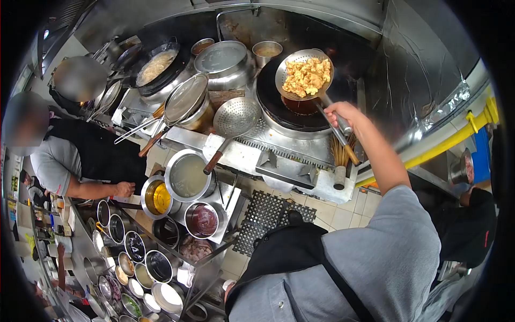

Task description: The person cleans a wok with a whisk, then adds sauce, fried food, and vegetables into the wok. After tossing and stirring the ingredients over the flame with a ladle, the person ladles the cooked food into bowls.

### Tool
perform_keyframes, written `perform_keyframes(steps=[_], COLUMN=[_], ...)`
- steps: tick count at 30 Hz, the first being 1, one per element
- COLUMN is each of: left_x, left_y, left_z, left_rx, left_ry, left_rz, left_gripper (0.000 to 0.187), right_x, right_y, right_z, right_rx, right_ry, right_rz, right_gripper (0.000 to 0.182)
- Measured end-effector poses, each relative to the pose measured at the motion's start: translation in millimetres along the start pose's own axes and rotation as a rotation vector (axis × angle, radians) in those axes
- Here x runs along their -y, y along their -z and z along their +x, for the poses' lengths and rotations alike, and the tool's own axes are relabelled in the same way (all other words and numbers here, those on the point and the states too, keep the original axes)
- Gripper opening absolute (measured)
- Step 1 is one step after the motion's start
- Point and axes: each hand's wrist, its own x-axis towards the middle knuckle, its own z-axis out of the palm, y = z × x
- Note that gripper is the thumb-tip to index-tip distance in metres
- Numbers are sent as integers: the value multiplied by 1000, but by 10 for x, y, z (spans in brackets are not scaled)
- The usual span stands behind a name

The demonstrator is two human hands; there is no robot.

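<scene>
My right hand (pixel 345 114) is closed round the handle of a perforated strainer (pixel 281 80), which is heaped with golden fried pieces (pixel 308 76). The strainer sits over a large black wok (pixel 268 91) with dark brown liquid (pixel 300 107) in its bottom. A thick metal handle (pixel 344 127) runs beside the strainer's handle, right under my fingers. The wooden end of the strainer's handle (pixel 351 155) sticks out below my hand. My left hand does not show; my body and black apron (pixel 284 255) cover that side.
A second perforated strainer (pixel 236 117) lies left of the wok. Below it stand a pot of cloudy liquid (pixel 189 176), an oil pot (pixel 159 198) and several sauce containers. A bamboo brush (pixel 340 155) rests at the stove's front. A co-worker (pixel 80 155) stands at the left.
</scene>
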Motion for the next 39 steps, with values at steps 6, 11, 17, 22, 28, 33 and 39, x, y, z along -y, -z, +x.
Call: perform_keyframes(steps=[6, 11, 17, 22, 28, 33, 39], left_x=[-195, -1219, -2197, -2269, -2239, -2423, -2781], left_y=[-197, -2363, -3880, -4178, -3618, -2807, -2263], left_z=[495, -71, 270, 253, -132, -231, -570], left_rx=[61, -48, 118, 282, 229, 132, 201], left_ry=[-90, -244, -813, -756, -772, -700, -726], left_rz=[218, 424, 979, 646, 738, 816, 605], left_gripper=[27, 32, 27, 27, 37, 39, 44], right_x=[-76, -69, 39, -2, -83, 357, 237], right_y=[-4, 37, -153, -273, -698, -1762, -2840], right_z=[85, 248, 223, 245, 89, -188, 709], right_rx=[-55, 234, -87, -244, -750, -389, 361], right_ry=[16, -184, -5, 84, 610, 380, 81], right_rz=[-149, 103, -292, -725, -1385, -688, 57], right_gripper=[21, 24, 13, 19, 33, 16, 9])
